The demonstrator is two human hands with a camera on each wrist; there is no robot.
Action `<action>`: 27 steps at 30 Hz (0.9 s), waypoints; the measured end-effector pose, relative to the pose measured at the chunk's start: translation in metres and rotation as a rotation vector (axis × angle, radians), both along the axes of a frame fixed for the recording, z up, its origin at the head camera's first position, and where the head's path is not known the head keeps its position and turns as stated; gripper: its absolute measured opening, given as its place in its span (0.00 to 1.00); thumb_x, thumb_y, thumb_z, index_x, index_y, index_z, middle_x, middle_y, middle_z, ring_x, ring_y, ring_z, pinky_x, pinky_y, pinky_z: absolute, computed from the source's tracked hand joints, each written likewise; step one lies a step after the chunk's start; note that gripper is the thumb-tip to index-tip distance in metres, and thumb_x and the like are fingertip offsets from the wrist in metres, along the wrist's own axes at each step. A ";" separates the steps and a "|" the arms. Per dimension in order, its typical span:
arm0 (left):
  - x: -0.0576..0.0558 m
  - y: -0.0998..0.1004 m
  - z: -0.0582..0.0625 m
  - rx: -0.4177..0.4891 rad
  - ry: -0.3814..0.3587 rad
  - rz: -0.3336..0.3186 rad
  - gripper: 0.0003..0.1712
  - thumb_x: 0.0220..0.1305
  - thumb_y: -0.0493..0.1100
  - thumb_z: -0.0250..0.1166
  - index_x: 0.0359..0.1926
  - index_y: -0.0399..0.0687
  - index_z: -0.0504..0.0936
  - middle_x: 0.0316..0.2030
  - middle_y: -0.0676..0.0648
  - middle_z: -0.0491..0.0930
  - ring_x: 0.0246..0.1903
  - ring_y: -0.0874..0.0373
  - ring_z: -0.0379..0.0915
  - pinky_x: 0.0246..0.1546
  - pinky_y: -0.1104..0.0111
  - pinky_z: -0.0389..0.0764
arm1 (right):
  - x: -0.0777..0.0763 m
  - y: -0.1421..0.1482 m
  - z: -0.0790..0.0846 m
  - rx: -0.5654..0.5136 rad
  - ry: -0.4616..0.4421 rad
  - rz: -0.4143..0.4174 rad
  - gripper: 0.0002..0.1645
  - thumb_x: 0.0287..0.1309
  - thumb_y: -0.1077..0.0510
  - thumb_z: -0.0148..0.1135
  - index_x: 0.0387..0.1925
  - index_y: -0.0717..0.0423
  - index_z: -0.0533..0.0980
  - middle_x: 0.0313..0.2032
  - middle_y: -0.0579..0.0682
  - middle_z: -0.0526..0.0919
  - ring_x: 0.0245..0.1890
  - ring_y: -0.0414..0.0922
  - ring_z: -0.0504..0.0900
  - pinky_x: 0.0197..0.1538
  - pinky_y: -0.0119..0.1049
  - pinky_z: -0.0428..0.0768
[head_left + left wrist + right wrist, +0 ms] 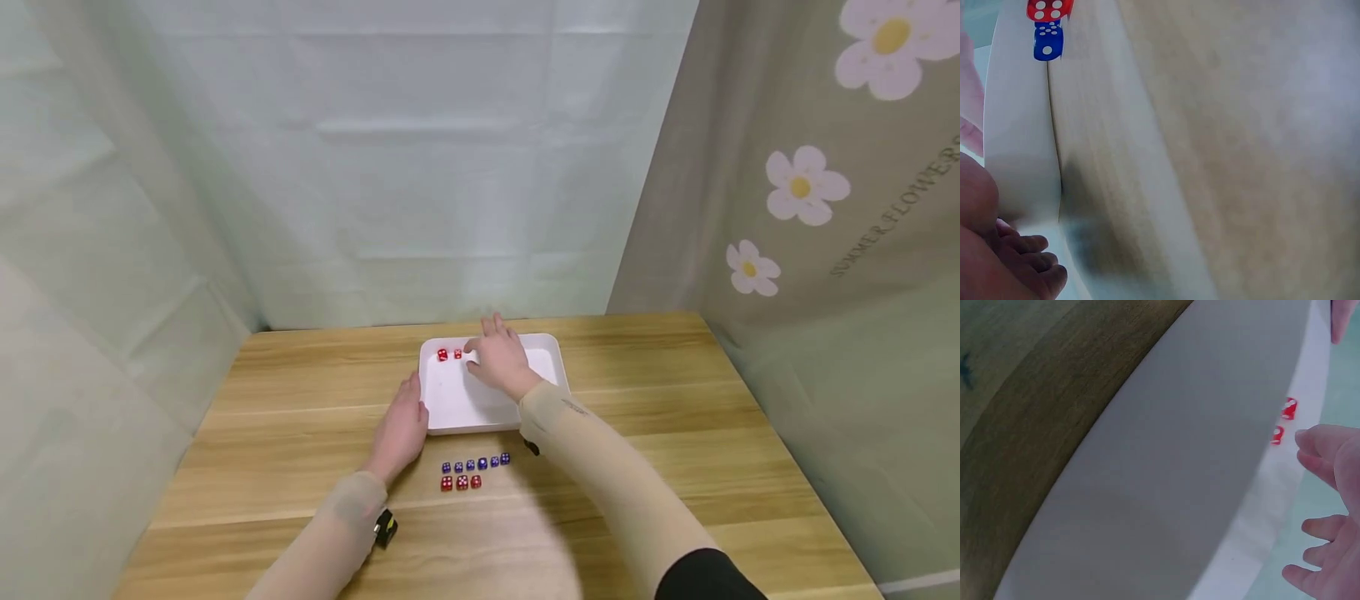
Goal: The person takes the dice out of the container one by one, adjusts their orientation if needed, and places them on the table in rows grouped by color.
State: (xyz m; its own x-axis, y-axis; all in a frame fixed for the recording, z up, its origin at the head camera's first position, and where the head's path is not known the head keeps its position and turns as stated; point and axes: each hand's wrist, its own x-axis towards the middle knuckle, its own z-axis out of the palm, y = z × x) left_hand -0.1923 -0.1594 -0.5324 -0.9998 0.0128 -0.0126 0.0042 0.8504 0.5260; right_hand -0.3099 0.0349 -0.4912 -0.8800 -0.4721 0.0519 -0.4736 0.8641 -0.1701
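A white tray point(468, 408) lies on the wooden table. Inside it, near its far left corner, sit two red dice, a left die point(442, 355) and a right die point(458, 354). My right hand point(501, 358) is over the tray just right of these dice, its thumb and index finger apart and the other fingers extended. No die shows between its fingers point(1319, 444) in the right wrist view. My left hand point(401, 425) rests along the tray's left side, fingers pointing forward. In the left wrist view the tray's outer wall point(1022, 125) stands beside that hand.
In front of the tray, a row of several blue dice point(482, 463) lies on the table point(322, 442). Nearer me is a shorter row of three red dice point(462, 482). A pale curtain point(450, 183) hangs behind the table, and a flowered curtain point(750, 208) hangs at the right.
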 end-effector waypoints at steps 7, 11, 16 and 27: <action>-0.002 -0.001 0.000 -0.018 0.030 -0.026 0.36 0.82 0.38 0.48 0.82 0.25 0.49 0.81 0.29 0.54 0.81 0.35 0.50 0.81 0.46 0.54 | -0.007 -0.007 -0.003 0.045 0.006 0.011 0.19 0.71 0.44 0.70 0.61 0.37 0.87 0.80 0.63 0.63 0.82 0.66 0.51 0.80 0.62 0.62; -0.002 -0.002 0.001 -0.023 0.027 -0.039 0.36 0.83 0.39 0.46 0.82 0.25 0.49 0.81 0.28 0.53 0.81 0.35 0.50 0.81 0.46 0.54 | -0.006 -0.013 -0.003 0.067 0.028 0.028 0.20 0.72 0.44 0.70 0.62 0.37 0.86 0.80 0.63 0.62 0.83 0.65 0.51 0.80 0.61 0.60; -0.001 -0.002 0.002 -0.021 0.023 -0.053 0.35 0.84 0.39 0.45 0.82 0.24 0.49 0.80 0.27 0.53 0.81 0.34 0.49 0.81 0.46 0.53 | -0.005 -0.020 -0.003 0.112 0.038 0.019 0.21 0.73 0.45 0.68 0.64 0.36 0.85 0.81 0.62 0.61 0.83 0.63 0.50 0.81 0.60 0.59; 0.002 -0.005 0.004 -0.028 0.028 -0.057 0.35 0.85 0.40 0.44 0.81 0.24 0.49 0.80 0.26 0.54 0.81 0.33 0.49 0.81 0.45 0.53 | -0.002 -0.025 -0.003 0.138 0.021 -0.017 0.20 0.75 0.47 0.65 0.65 0.35 0.84 0.82 0.60 0.60 0.84 0.61 0.48 0.82 0.58 0.56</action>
State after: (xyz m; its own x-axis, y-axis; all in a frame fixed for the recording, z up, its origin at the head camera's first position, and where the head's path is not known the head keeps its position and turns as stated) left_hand -0.1903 -0.1646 -0.5282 -0.9974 0.0700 0.0143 0.0678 0.8627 0.5011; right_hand -0.3116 0.0102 -0.4939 -0.8873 -0.4611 0.0054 -0.4609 0.8866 -0.0392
